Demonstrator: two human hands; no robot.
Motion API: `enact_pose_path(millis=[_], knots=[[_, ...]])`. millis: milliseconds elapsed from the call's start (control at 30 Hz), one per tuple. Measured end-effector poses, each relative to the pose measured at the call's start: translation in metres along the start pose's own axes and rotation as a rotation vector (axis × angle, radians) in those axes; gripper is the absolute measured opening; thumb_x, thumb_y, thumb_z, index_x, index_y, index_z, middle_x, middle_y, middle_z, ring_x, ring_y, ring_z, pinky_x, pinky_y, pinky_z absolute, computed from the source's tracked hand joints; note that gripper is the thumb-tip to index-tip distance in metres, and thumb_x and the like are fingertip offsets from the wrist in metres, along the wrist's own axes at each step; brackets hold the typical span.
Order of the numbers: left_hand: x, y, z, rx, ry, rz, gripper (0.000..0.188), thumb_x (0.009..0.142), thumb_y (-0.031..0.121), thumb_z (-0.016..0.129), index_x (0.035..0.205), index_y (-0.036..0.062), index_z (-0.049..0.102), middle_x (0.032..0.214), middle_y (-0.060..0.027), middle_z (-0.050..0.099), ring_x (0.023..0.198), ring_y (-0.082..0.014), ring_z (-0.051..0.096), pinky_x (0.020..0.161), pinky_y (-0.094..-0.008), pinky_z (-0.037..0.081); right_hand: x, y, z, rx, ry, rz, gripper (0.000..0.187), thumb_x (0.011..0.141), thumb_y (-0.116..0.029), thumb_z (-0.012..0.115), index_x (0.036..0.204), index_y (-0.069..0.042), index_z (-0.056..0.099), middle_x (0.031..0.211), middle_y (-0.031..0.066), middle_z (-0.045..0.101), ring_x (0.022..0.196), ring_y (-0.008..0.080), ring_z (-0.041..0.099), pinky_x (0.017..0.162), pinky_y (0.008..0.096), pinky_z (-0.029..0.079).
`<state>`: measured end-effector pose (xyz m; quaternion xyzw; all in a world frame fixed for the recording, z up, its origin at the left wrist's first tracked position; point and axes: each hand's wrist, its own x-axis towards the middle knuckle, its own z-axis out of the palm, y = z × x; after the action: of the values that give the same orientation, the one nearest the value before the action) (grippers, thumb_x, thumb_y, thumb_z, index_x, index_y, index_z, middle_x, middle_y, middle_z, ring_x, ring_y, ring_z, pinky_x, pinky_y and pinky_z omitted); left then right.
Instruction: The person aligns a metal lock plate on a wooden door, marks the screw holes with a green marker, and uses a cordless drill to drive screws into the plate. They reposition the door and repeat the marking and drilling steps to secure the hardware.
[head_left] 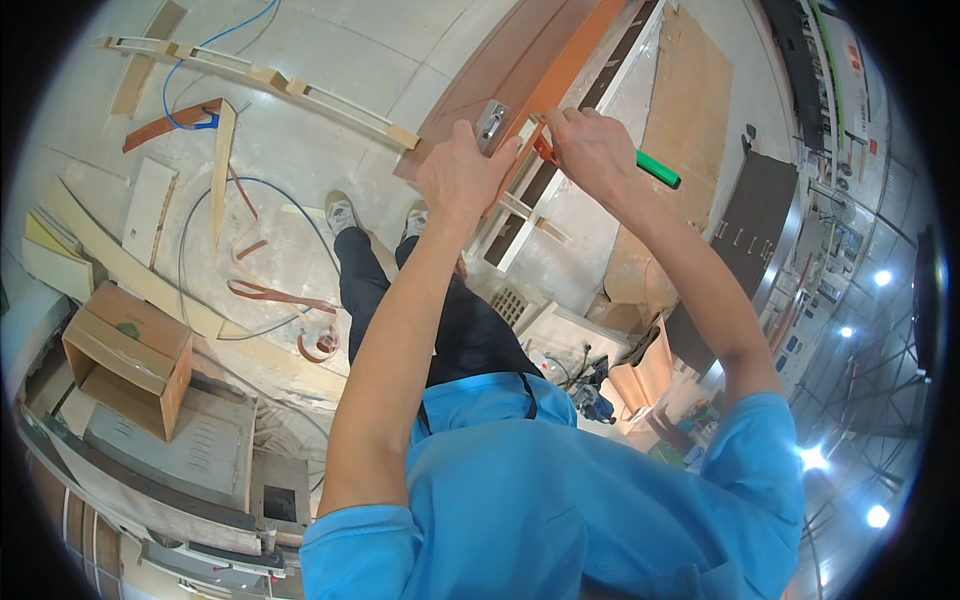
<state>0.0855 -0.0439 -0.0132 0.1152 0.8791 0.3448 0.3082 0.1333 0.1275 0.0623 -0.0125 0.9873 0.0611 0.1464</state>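
Left hand point(462, 172) clamped around metal lock plate point(491, 124) at door point(520, 70) edge; right hand point(590, 150) beside plate, gripping green-handled tool point(657, 169).

The person wears a bright blue short-sleeved shirt point(560, 490), dark trousers point(465, 330) and pale, dusty shoes point(342, 213); both forearms are bare, with no gloves.

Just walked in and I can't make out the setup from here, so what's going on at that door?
A person in a blue shirt stands over a brown door that lies tilted in front of them. Their left hand presses a small metal lock piece against the door's edge. Their right hand grips a green-handled tool right beside it. Wood offcuts, a blue cable and a cardboard box lie on the floor around them.
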Motion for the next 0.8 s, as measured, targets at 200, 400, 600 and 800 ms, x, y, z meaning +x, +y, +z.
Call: enact_pose_path(millis=[200,400,600,800], knots=[[-0.002,0.0,0.002,-0.005,0.04,0.019,0.063,0.084,0.065,0.067,0.094,0.0027,0.062,0.076,-0.0179,0.071,0.076,-0.0361,0.072,0.067,-0.0457,0.054,0.005,-0.003,-0.002,0.003,-0.103,0.042,0.015,0.083,-0.007,0.061,0.097,-0.002,0.061,0.082,0.0177,0.07,0.079,0.0356,0.071,0.063,0.0441,0.057],[-0.002,-0.002,0.003,-0.008,0.081,0.047,0.062,0.083,0.063,0.069,0.092,0.0025,0.061,0.074,-0.0185,0.071,0.072,-0.0364,0.072,0.066,-0.0464,0.054,0.01,-0.007,-0.008,0.024,-0.118,0.074,0.012,0.081,-0.005,0.063,0.092,-0.001,0.062,0.08,0.0191,0.071,0.077,0.0366,0.072,0.063,0.0462,0.056],[-0.001,-0.003,0.003,-0.031,0.078,0.052,0.062,0.082,0.062,0.069,0.092,0.0022,0.061,0.073,-0.0197,0.07,0.071,-0.038,0.071,0.066,-0.048,0.054,0.012,-0.005,-0.009,-0.04,-0.231,0.095,0.014,0.083,-0.008,0.064,0.095,-0.002,0.063,0.081,0.0157,0.07,0.075,0.0345,0.07,0.064,0.0451,0.055],[-0.003,-0.002,0.0,-0.087,0.052,0.038,0.059,0.084,0.059,0.069,0.095,0.0023,0.061,0.077,-0.0205,0.07,0.076,-0.039,0.071,0.068,-0.0488,0.054,0.012,-0.001,-0.013,-0.051,-0.176,0.029,0.02,0.085,-0.009,0.062,0.104,-0.004,0.064,0.081,0.0129,0.069,0.076,0.0318,0.069,0.063,0.0438,0.055]])
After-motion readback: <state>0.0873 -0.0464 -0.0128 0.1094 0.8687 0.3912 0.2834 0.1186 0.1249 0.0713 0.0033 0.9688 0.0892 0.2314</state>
